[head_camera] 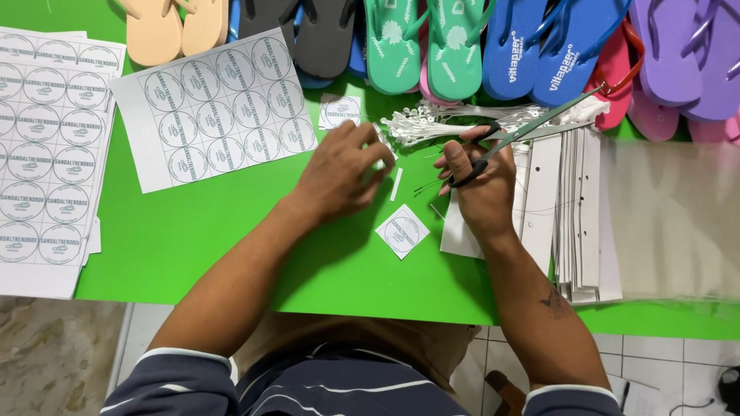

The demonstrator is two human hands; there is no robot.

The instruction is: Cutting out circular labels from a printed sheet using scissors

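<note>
Scissors in one hand, paper scrap in the other, over the smooth green table (231, 231).

The right hand (482, 181) is clenched through the black loops of the grey-bladed metal scissors (524, 132), blades pointing at the far right corner. The left hand (339, 173) pinches a small white paper piece (380, 139) mid-table. A square-cut paper label with a round print (401, 231) lies flat between both wrists; a bundle of thin white plastic tag ties (432, 123) is just beyond.
</note>
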